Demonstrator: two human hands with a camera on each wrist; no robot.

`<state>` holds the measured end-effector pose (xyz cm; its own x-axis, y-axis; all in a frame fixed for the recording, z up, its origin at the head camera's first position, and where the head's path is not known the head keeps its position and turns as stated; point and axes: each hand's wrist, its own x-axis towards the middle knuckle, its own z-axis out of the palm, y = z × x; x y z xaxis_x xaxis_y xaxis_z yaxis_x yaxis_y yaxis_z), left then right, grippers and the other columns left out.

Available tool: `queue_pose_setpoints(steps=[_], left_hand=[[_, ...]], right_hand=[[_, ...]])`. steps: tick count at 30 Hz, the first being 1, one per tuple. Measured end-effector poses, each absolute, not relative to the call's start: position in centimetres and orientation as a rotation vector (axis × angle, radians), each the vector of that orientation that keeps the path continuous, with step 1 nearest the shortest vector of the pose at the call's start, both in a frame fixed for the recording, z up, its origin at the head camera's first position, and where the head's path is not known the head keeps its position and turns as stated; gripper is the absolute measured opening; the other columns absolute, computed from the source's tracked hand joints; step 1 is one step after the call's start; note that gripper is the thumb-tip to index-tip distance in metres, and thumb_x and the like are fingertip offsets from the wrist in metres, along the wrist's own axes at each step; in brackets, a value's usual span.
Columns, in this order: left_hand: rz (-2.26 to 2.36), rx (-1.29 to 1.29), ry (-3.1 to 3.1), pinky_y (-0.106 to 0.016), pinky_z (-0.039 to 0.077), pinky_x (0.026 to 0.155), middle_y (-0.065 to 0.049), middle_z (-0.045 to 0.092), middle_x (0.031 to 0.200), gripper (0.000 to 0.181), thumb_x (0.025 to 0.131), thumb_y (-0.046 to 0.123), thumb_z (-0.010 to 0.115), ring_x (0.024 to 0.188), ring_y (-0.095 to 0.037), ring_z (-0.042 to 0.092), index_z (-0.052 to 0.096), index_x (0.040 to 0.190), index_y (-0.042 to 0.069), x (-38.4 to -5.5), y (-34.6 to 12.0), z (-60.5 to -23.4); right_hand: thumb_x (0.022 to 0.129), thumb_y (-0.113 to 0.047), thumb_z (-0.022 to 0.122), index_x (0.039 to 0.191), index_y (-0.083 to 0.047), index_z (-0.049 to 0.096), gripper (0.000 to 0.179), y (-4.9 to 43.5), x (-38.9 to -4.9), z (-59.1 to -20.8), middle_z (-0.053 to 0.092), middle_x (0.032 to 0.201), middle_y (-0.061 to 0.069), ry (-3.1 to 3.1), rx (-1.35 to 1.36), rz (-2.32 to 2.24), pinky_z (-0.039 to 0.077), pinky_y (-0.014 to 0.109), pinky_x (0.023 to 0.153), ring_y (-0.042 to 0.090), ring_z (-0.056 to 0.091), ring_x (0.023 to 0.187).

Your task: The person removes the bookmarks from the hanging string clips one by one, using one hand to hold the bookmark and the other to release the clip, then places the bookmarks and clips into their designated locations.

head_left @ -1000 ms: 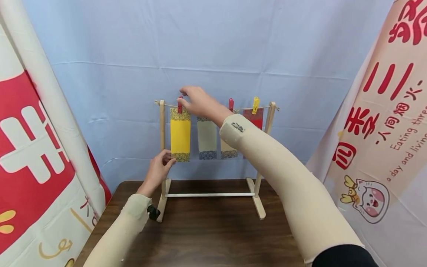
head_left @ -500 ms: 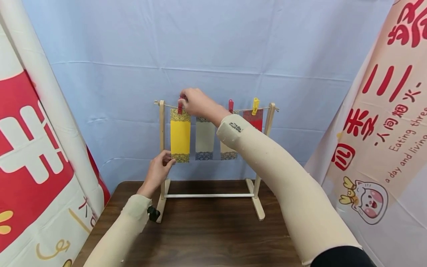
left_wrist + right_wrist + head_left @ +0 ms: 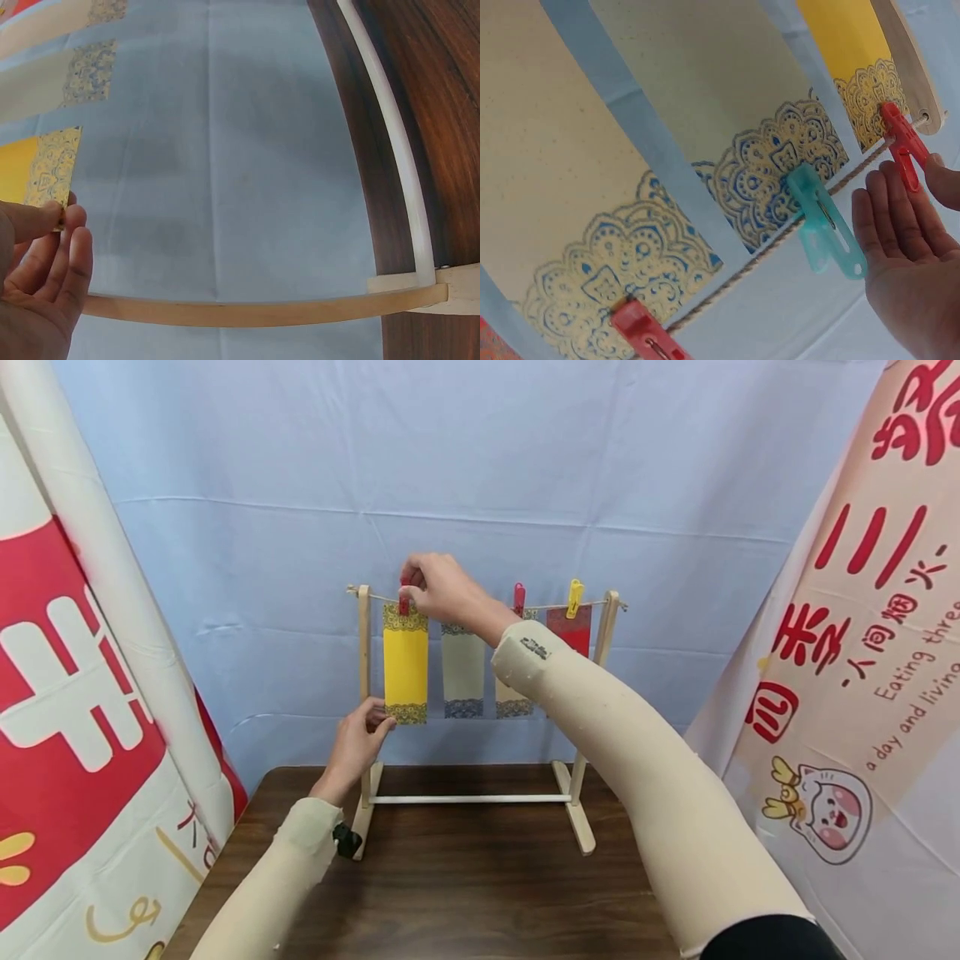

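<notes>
A yellow paper strip (image 3: 405, 664) with patterned ends hangs at the left of a string (image 3: 772, 244). My left hand (image 3: 356, 743) pinches its lower left corner between thumb and fingers, which also shows in the left wrist view. Up at the strip's top edge, my right hand (image 3: 446, 589) holds the handles of a red clothespin (image 3: 901, 139). The clothespin's nose lies over the patterned end, beside the string. Beside it, a grey-green strip (image 3: 697, 82) hangs from a teal clothespin (image 3: 821, 217).
A wooden stand (image 3: 365, 643) carries the string above a brown table (image 3: 480, 877). Farther right hang a beige strip (image 3: 555, 150) under a red clothespin (image 3: 641, 330) and a red strip (image 3: 572, 631) under a yellow clothespin (image 3: 575, 597). A blue cloth (image 3: 480, 460) is behind.
My right thumb and fingers have closed in on the red clothespin, and that hand has since shifted slightly. The grey-green strip sways a little. My left hand stays at the yellow strip's corner.
</notes>
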<state>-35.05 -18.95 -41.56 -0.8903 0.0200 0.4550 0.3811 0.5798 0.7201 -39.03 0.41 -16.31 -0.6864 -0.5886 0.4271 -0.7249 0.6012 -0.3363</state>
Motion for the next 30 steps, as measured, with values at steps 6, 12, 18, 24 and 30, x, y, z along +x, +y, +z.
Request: queue_pose_setpoints(steps=[6,12,18,24,30], left_hand=[[-1.245,-0.326,-2.377,-0.053,0.059,0.092,-0.018,0.078,0.112,0.031,0.107,0.011,0.069,0.103,-0.035,0.073,0.063,0.135,0.002,-34.9,-18.9,-41.4],[-1.221,-0.338,-2.375,-0.053,0.06,0.091,-0.017,0.078,0.11,0.031,0.107,0.01,0.069,0.101,-0.034,0.073,0.063,0.135,0.001,-34.7,-19.1,-41.7],[-1.224,-0.332,-2.381,-0.053,0.059,0.091,-0.017,0.078,0.11,0.032,0.107,0.011,0.069,0.1,-0.034,0.073,0.063,0.137,0.001,-34.6,-19.3,-41.9],[-1.219,-0.319,-2.392,-0.053,0.059,0.091,-0.016,0.077,0.11,0.033,0.107,0.011,0.069,0.1,-0.033,0.072,0.063,0.138,0.002,-34.2,-19.5,-42.2],[-1.22,-0.327,-2.38,-0.052,0.06,0.089,-0.016,0.077,0.109,0.032,0.107,0.012,0.07,0.098,-0.032,0.072,0.063,0.136,0.001,-34.2,-19.5,-42.6]], right_hand=[[0.108,-0.011,0.066,0.11,-0.003,0.069,0.008,0.5,-38.9,-16.4,0.073,0.105,0.008,-2.448,1.1,0.781,0.058,0.027,0.083,0.017,0.068,0.093],[0.106,-0.006,0.068,0.1,-0.003,0.07,0.006,0.7,-38.8,-16.8,0.075,0.102,0.008,-2.378,1.115,0.837,0.058,0.025,0.082,0.02,0.071,0.092],[0.106,-0.005,0.068,0.1,-0.003,0.073,0.007,0.7,-38.8,-17.0,0.077,0.105,0.008,-2.332,1.119,0.835,0.059,0.026,0.089,0.025,0.074,0.1],[0.106,-0.007,0.068,0.102,-0.003,0.071,0.007,0.8,-38.8,-17.4,0.077,0.109,0.008,-2.295,1.118,0.801,0.059,0.026,0.094,0.02,0.073,0.1],[0.106,-0.007,0.068,0.103,-0.003,0.071,0.006,1.1,-38.7,-17.5,0.077,0.109,0.009,-2.247,1.129,0.786,0.058,0.028,0.095,0.019,0.073,0.1]])
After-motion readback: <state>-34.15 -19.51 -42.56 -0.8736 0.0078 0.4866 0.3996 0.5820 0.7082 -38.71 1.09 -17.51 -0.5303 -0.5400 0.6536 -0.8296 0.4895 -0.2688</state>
